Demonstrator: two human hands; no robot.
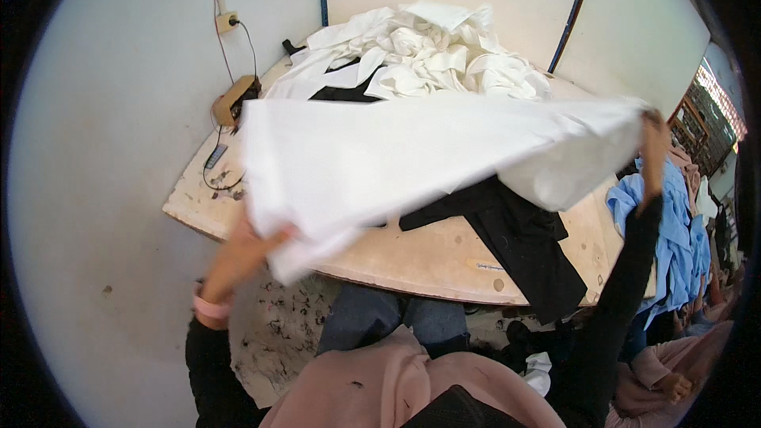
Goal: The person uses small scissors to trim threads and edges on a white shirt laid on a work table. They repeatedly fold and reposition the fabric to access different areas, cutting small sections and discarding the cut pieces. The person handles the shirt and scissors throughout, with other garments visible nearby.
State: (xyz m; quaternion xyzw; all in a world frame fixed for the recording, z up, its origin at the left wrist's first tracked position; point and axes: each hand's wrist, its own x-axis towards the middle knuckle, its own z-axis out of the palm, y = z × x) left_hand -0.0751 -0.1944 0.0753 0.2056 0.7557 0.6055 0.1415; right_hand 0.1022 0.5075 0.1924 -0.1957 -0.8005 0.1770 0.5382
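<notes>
1. Two hands were up, both on one white cloth [412, 150] spread in the air above the wooden table [412, 257]. The left hand [250, 250] gripped the cloth's lower left corner, fingers curled shut over the fabric; motion blur smeared them, so individual fingers could not be counted.
2. A pink band [210, 307] sat on the left wrist, above a black sleeve.
3. On the left wall: one pale socket [227, 22] with a cord hanging from it. Below it, at the table's left edge, one small tan box [231, 99] and one dark flat device [216, 156]; any markings too small to make out.
4. The spread cloth hid much of the tabletop. Behind it lay one heap of white garments [420, 51], pieces too tangled to count, with a black piece [345, 93] partly showing beneath.
5. One black garment [519, 242] lay on the table under the cloth, its end hanging over the near edge.
6. One small pale label [485, 266] was stuck flat near the table's front edge, rectangular, print unreadable.
7. The right hand [655, 143] held the cloth's far right corner raised high, closed on the fabric; fingers mostly hidden by the cloth.
8. One pile of light blue clothing [670, 230] stood just right of the table, cut off by the right arm.
</notes>
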